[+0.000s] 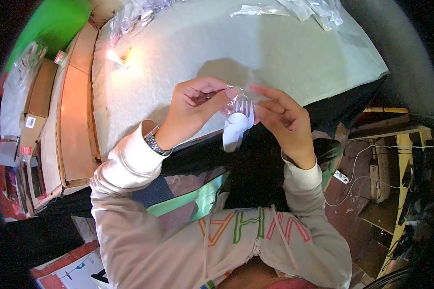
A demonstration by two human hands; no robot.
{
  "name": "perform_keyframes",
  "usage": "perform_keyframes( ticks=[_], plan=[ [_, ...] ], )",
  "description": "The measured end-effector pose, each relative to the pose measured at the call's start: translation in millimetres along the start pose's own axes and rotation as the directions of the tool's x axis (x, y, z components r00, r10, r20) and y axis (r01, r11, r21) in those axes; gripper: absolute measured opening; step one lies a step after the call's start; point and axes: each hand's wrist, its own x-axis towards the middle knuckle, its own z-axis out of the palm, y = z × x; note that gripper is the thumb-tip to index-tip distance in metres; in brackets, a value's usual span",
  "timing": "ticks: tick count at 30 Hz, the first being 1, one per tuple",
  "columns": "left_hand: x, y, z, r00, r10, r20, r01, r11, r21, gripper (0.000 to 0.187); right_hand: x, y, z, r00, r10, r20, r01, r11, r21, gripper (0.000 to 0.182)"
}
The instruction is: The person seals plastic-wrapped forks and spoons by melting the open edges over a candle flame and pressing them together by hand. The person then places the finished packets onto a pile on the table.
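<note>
Between my two hands is a clear plastic sleeve (237, 95) with a white plastic fork (248, 110), tines up, and a white rounded piece (235, 126) that looks like a spoon in front of it. My left hand (197, 102), with a metal watch on the wrist, pinches the sleeve's upper left edge between thumb and fingers. At the sleeve's right side, my right hand (285, 119) has its thumb and fingertips closed on the film near the fork. The set hangs in front of the table's near edge.
A table with a pale cloth (294, 58) lies ahead. Clear-wrapped packets (318, 12) rest at its far right, and more wrapped items (135, 17) at the far left. A bright light (119, 58) glows at left. Cardboard boxes (36, 101) stand left; a white cable (357, 168) hangs right.
</note>
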Motion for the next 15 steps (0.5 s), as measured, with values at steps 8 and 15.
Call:
perform_keyframes(
  ticks=[8, 15],
  plan=[
    [-2, 4, 6, 0.999, 0.011, -0.048, -0.012, 1.0, -0.02, 0.012, -9, 13, -3, 0.99, -0.113, -0.082, 0.115, 0.993, 0.02, 0.024],
    [-5, 0, 4, 0.996, -0.058, -0.061, 0.056, 0.997, -0.045, 0.012, -12, 10, 2, 0.992, -0.065, -0.109, 0.075, 0.993, 0.09, 0.024]
  ],
)
